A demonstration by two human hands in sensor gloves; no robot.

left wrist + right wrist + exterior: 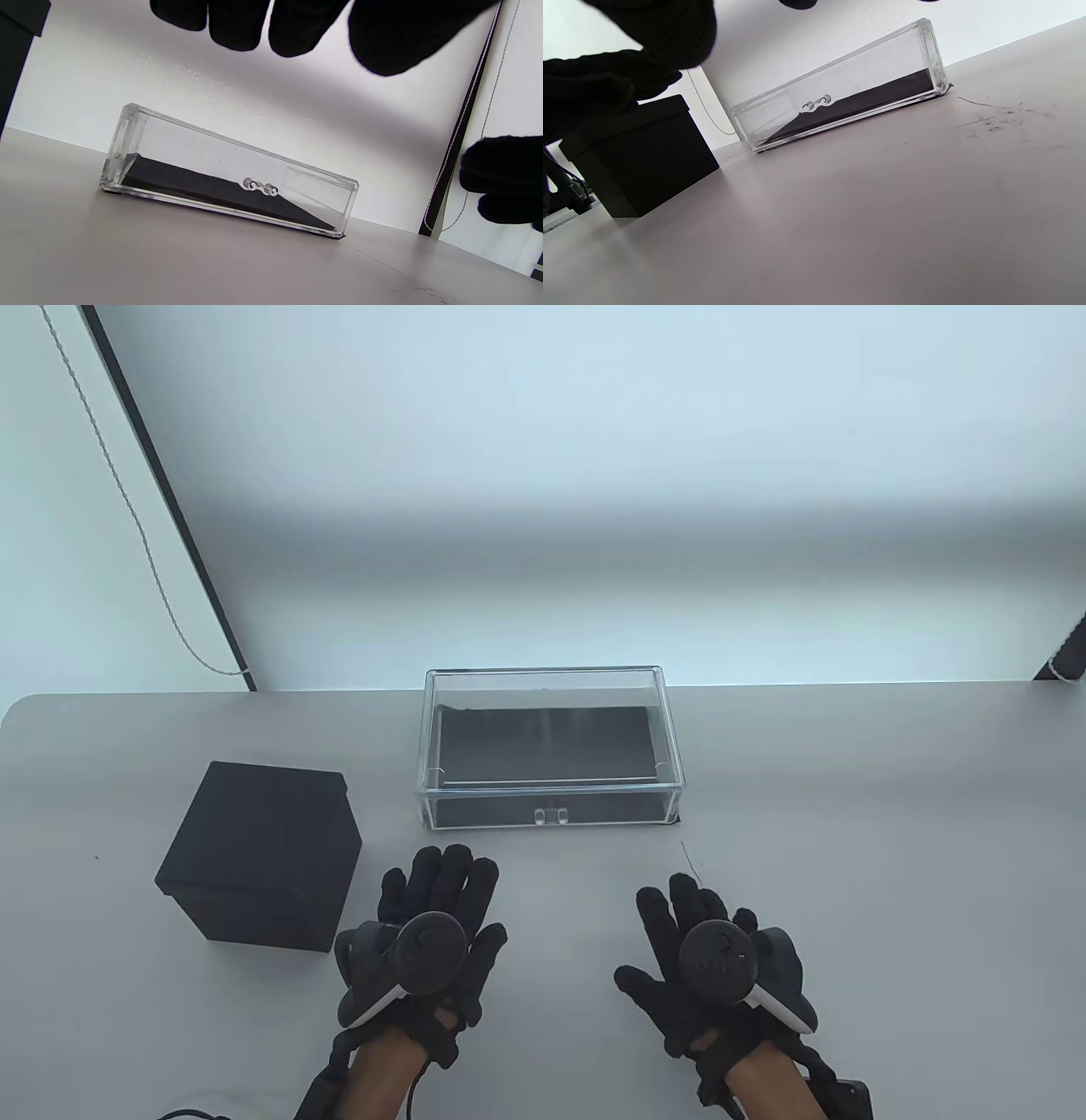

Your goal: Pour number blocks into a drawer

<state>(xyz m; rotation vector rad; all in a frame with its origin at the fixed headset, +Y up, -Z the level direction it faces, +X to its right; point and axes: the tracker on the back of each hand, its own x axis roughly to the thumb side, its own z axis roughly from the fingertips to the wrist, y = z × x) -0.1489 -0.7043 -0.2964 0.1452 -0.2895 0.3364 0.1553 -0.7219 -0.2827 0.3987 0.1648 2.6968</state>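
The bare table [848,814] lies open between both hands and the clear drawer box [550,746], with only the black box [259,857] standing close on the left.

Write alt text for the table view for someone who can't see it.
Two black-gloved hands, left hand and right hand, lie open on a grey table, holding nothing. Beyond them stands a closed clear drawer box; a lidded black box sits to the left.

Pale wall, grey table.
Table [848,780] fills 6 o'clock; white wall [594,475] behind; dark strip [170,500] and cord [127,500] toward 10 o'clock.
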